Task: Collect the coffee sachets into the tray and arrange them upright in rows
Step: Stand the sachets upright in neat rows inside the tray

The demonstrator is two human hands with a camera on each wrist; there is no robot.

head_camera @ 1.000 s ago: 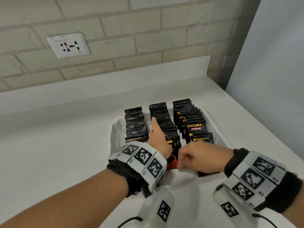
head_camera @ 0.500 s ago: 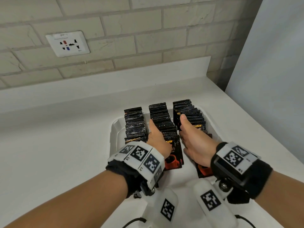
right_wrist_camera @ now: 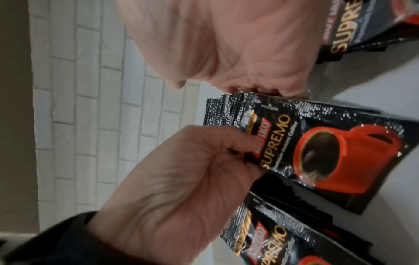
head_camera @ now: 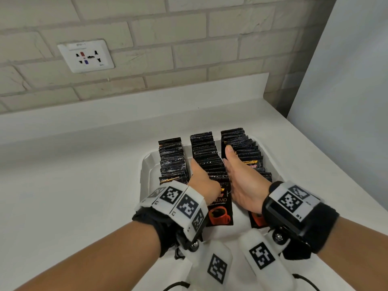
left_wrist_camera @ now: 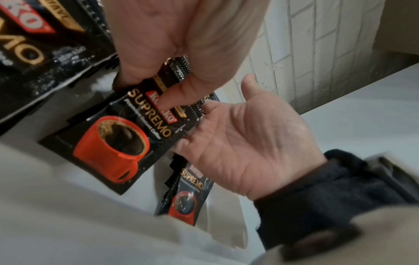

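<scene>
A white tray (head_camera: 144,164) on the counter holds three rows of black coffee sachets standing upright: left row (head_camera: 172,158), middle row (head_camera: 206,156), right row (head_camera: 245,148). My left hand (head_camera: 201,179) lies along the middle row's left side, and one finger curls over the face of its front sachet (left_wrist_camera: 118,143). My right hand (head_camera: 241,181) stands edge-on in the gap between the middle and right rows, palm against the middle row, thumb up, fingers hidden behind the sachets. The right row's front sachet (left_wrist_camera: 188,197) leans back.
A white counter (head_camera: 73,175) runs left of the tray. Behind it stands a brick wall with a socket plate (head_camera: 86,56). A white panel (head_camera: 346,101) rises on the right, past the counter's edge.
My right hand was a loose fist at the tray's front, then opened and slid in between the middle and right rows. The left hand has stayed beside the middle row.
</scene>
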